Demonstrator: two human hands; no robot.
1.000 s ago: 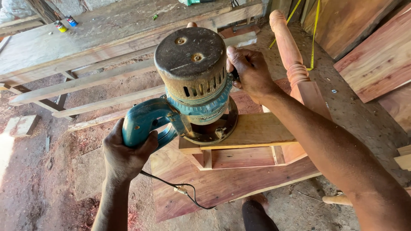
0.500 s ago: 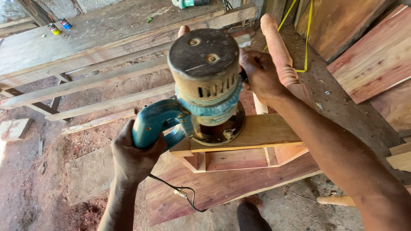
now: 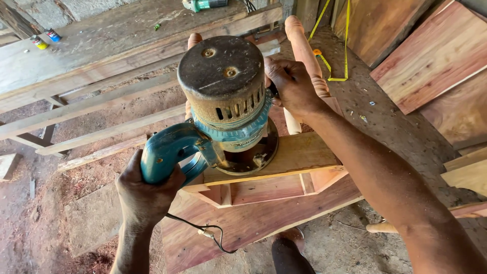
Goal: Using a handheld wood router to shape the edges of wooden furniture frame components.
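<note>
A teal electric router (image 3: 223,109) with a rusty round motor cap stands upright on a pale wooden jig (image 3: 284,157), between the two hands. The left hand (image 3: 144,195) is wrapped tight around the router's teal side handle at the lower left, fingers closed on it. The right hand (image 3: 291,86) reaches in from the right and is pressed against the far side of the motor housing; its fingers curl round a grip there (the grip itself is hidden behind the housing). The hands are well apart, one on either side of the tool.

The jig rests on a reddish plank (image 3: 243,228) whose near edge runs diagonally toward the lower left. A thin black cord (image 3: 203,231) trails from near the left wrist across that plank. Just behind the router lie two turned wooden legs (image 3: 304,50), close to the right hand. To the left, long bare planks (image 3: 96,101) run across above a sawdust-strewn floor (image 3: 30,223), with open room on that side. To the right, the grey tabletop (image 3: 401,127) carries a yellow tape measure (image 3: 337,50) and reddish boards (image 3: 436,56) stacked at its far edge.
</note>
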